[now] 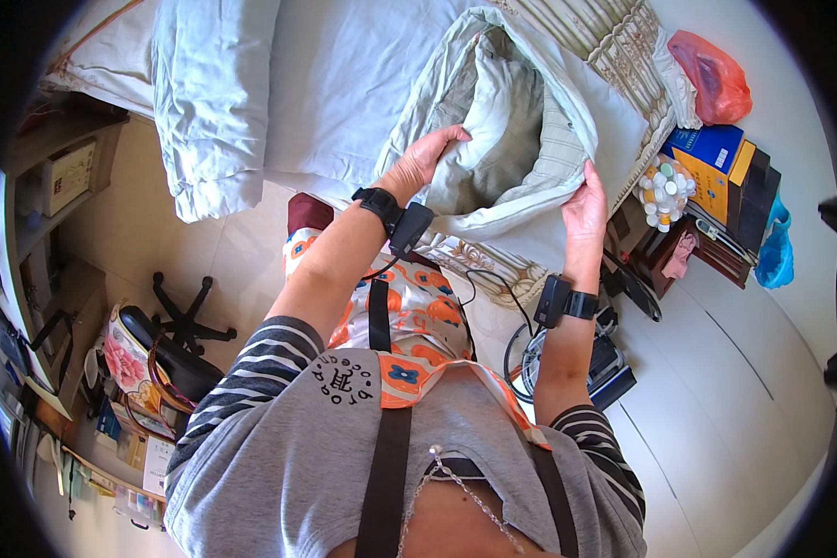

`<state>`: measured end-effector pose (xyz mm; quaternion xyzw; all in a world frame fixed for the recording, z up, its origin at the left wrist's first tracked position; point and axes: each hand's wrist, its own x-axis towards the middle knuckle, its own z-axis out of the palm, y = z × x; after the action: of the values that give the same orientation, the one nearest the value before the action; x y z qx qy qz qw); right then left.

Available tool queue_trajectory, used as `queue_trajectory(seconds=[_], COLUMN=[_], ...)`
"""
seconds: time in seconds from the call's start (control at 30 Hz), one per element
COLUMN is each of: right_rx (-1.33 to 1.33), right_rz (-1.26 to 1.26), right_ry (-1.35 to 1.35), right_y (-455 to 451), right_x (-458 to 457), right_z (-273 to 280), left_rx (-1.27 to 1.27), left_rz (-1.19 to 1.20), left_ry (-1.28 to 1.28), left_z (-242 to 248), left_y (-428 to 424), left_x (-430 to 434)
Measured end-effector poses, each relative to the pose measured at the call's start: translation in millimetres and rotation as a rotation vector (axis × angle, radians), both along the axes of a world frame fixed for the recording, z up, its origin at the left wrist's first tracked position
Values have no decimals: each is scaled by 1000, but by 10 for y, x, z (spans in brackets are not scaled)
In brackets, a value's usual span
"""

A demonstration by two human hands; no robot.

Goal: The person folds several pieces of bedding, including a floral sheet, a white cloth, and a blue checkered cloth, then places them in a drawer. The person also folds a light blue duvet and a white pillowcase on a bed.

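Observation:
A pale green fabric cover or pillowcase (565,104) lies on the bed, its mouth spread wide towards me. Inside it shows a pillow or stuffed cloth (492,104) with a grey-green checked lining around it. My left hand (436,150) reaches in at the left side of the mouth, thumb on the pale inner cloth; its other fingers are hidden behind the fabric. At the right corner of the opening, my right hand (587,199) pinches the cover's edge between thumb and fingers.
A folded pale quilt (213,104) hangs over the bed's left part. Right of the bed stand boxes (711,164), a jar of pill bottles (666,188) and a red plastic bag (711,77). A wheeled chair base (192,314) is at left. Cables (519,349) lie near my right forearm.

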<state>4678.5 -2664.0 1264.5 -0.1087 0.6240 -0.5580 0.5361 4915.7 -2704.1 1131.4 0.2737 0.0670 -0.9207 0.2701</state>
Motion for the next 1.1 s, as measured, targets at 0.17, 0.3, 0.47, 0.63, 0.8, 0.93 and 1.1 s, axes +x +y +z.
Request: queue_trajectory(seconds=[0.17,0.3,0.47,0.63,0.8,0.93,1.1], right_rx=[34,35,5,-33,-67,-61,-52], right_rz=[54,30,-75,-150,-156,-177,-208], right_ry=[0,12,28,-44,-100,-109,-141], right_y=[2,2,-26,-41,-55,-62,-59], right_x=[-14,-32,-49,-74,-28,14,-13], right_z=[-35,-35,70,174,226,262,269], left_rx=[-401,-420,-201,-153,-241,-343,-375], left_rz=[90,-99,73,128,107,97,73], left_ry=[-172,-348,-96,-25,11,104,-28], left_z=[-132,-145,-60,41,62,73,71], left_y=[-363,-632,-659,-593,-657,-685,-683], left_x=[-90,-198,-134,-117,-133,-130,-133])
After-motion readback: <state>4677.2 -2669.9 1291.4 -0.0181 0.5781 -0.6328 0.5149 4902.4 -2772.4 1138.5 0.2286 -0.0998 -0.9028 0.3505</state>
